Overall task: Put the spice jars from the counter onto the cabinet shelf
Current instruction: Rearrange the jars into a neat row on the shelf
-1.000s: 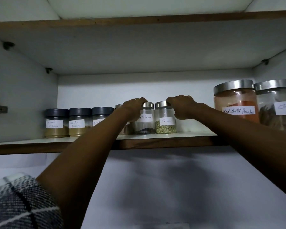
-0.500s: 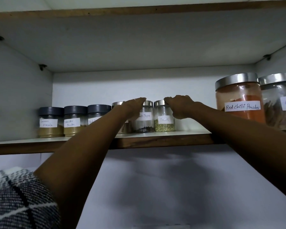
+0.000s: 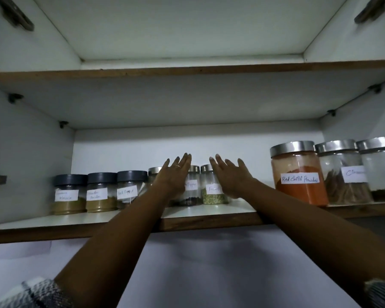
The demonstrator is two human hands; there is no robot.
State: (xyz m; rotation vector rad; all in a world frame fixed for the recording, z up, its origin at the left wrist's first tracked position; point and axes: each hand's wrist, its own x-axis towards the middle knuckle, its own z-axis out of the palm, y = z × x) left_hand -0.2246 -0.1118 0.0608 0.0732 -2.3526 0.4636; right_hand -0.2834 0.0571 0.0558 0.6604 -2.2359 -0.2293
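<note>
Two small silver-lidded spice jars stand side by side on the cabinet shelf (image 3: 209, 211): a pepper jar (image 3: 191, 192) and a fennel jar (image 3: 212, 192). My left hand (image 3: 172, 176) is raised in front of the pepper jar with straight, spread fingers and holds nothing. My right hand (image 3: 230, 176) is raised in front of the fennel jar, fingers also straight and empty. A third silver-lidded jar (image 3: 154, 174) is mostly hidden behind my left hand.
Three dark-lidded jars (image 3: 101, 192) line the shelf's left part. At the right stand a large red chilli powder jar (image 3: 299, 174) and two more big silver-lidded jars (image 3: 342, 172). A higher shelf (image 3: 187, 70) hangs overhead. Cabinet side walls close both ends.
Both hands have let go of the two jars' lids and lifted with fingers spread. The jars stay on the shelf. The camera has tilted upward.
</note>
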